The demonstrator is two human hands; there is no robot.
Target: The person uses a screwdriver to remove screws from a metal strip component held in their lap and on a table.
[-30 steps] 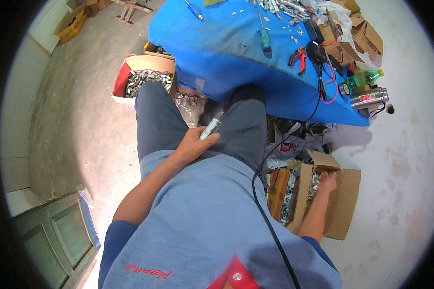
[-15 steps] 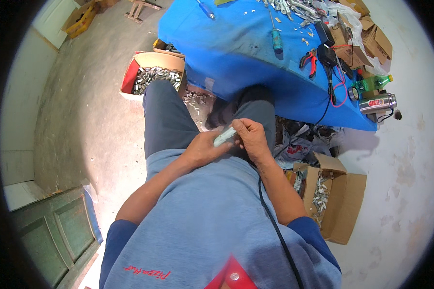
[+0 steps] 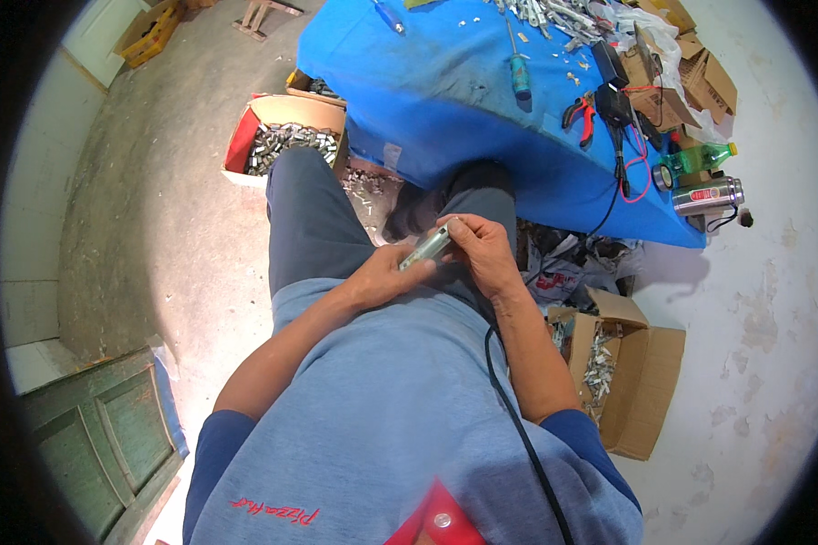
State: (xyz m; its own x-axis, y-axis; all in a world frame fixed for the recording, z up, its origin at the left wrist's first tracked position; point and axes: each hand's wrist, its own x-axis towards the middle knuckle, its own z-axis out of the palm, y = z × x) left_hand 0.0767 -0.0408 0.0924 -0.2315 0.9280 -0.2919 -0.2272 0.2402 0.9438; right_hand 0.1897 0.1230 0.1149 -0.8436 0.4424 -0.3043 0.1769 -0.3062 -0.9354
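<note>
Over my lap, both hands hold a slim silvery-green elongated piece (image 3: 425, 247) with a dark hole near its upper right end. My left hand (image 3: 386, 274) is closed round its lower left end, the thumb along its side. At the upper right end, my right hand (image 3: 483, 252) pinches it between thumb and fingers. The piece is tilted, rising toward the right. What exactly it is, I cannot make out. The fingers beneath it are partly hidden.
Ahead stands a blue-covered table (image 3: 409, 82) with a screwdriver (image 3: 519, 77), red-handled pliers (image 3: 580, 118) and a heap of metal pieces (image 3: 554, 16). A box of small metal parts (image 3: 239, 168) sits by my left knee; another open carton (image 3: 650, 381) lies at right. A black cord (image 3: 518, 427) crosses my shirt.
The silvery piece has turned in my hands, so a different face with a dark end hole shows. My right hand has shifted slightly up along with it.
</note>
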